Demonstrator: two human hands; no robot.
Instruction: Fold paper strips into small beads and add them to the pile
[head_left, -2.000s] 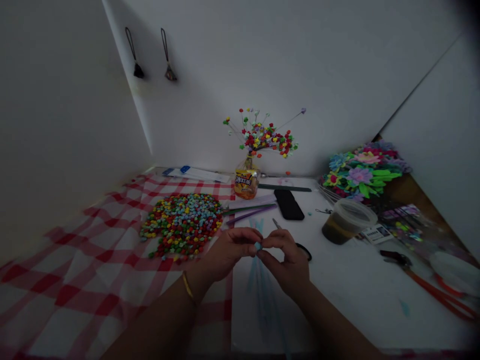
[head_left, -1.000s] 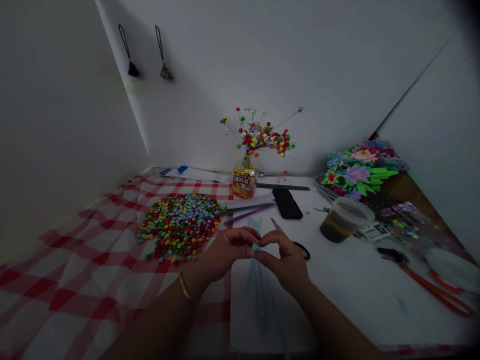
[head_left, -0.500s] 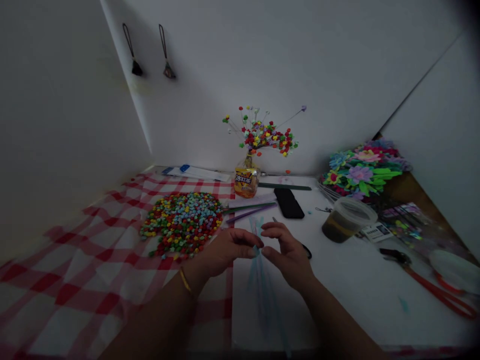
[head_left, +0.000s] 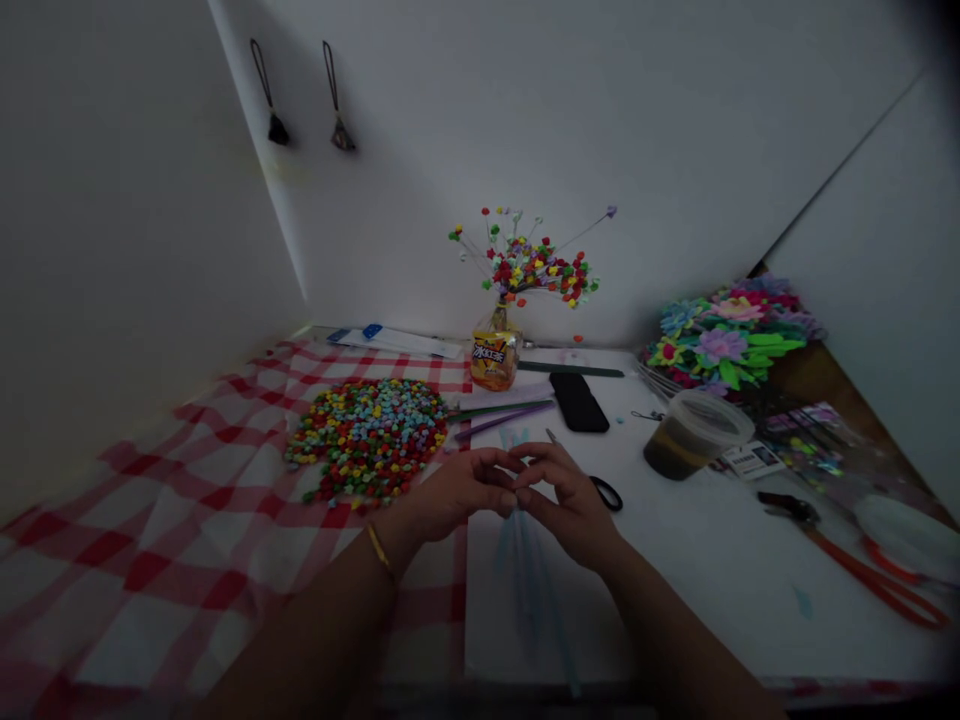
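My left hand and my right hand meet fingertip to fingertip just above the white table. They pinch a small light-blue paper piece that the fingers almost wholly hide. Light-blue paper strips lie on the table under the hands and run toward me. A gold bracelet sits on my left wrist. A heap of small multicoloured paper stars lies on the red-and-white checked cloth, just left of my left hand.
A bottle of star-tipped stems stands at the back, with green and purple strips and a black phone nearby. Scissors lie by my right hand. Right: a plastic tub, foam flowers, a red-handled tool.
The light-blue piece showed between my fingertips earlier. Half a second ago my right fingers spread apart; now they have closed back against my left fingertips. The hands stayed in place.
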